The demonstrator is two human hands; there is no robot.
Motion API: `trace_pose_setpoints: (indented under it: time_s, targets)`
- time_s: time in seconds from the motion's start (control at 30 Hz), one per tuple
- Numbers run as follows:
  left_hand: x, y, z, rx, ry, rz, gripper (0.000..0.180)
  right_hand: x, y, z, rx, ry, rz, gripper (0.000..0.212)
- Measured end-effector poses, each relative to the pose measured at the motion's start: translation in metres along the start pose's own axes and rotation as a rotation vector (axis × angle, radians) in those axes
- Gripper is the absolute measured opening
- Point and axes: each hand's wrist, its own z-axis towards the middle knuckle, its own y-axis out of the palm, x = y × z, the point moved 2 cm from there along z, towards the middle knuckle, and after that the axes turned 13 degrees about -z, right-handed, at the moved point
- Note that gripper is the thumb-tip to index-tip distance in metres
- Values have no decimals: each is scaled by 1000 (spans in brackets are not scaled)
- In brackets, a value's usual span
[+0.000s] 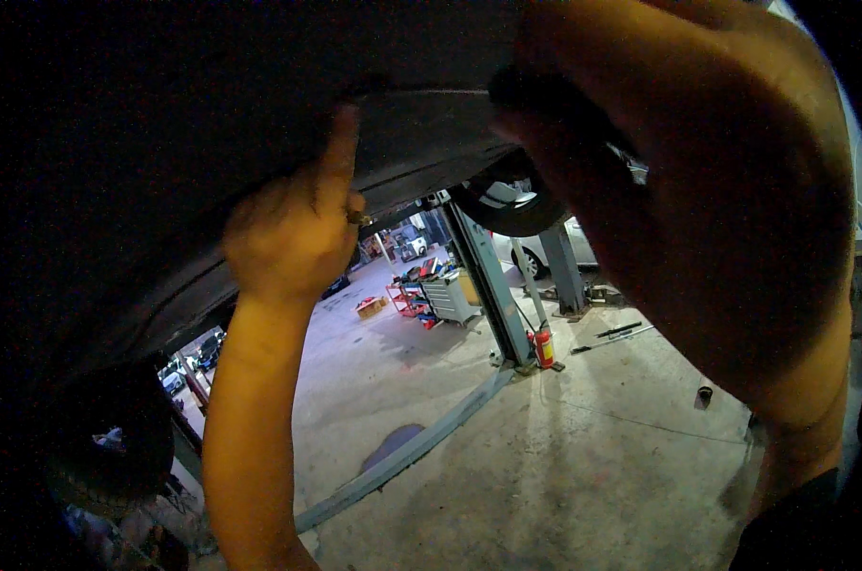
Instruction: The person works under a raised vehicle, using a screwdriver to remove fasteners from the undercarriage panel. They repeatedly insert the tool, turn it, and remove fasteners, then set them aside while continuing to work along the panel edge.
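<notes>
Above me spreads the dark underside of a raised vehicle. My left hand reaches up to it, its index finger stretched out with the tip at the dark panel near a thin pale seam. The other fingers are curled; a small brownish spot beside them is too dim to name. From the right, my right arm crosses close in front of the view, bent and mostly in shadow. My right hand is up against the underside at the seam's right end; its fingers are lost in the dark, and whatever they touch is hidden.
A tyre hangs beyond my hands, another at lower left. A lift post rises from the concrete floor, beside a red fire extinguisher. Farther off stand a grey tool cabinet and red cart. A raised strip crosses the floor.
</notes>
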Motion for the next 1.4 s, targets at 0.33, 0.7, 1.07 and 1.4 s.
trace_pose_setpoints:
  time_s: [0.33, 0.7, 1.07, 1.4]
  targets:
    - [-2, 12, 3, -48, 63, 39, 87, 7, 12, -4, -80, 43, 68, 24]
    - [9, 19, 26, -367, 22, 87, 91, 35, 10, -16, -178, 129, 165, 25]
    - [25, 22, 27, -444, -57, 6, 86, 56, 58, -50, -243, 405, 390, 27]
    - [63, 24, 51, -725, -84, 141, 80, 72, 51, -79, -126, 23, -165, 15]
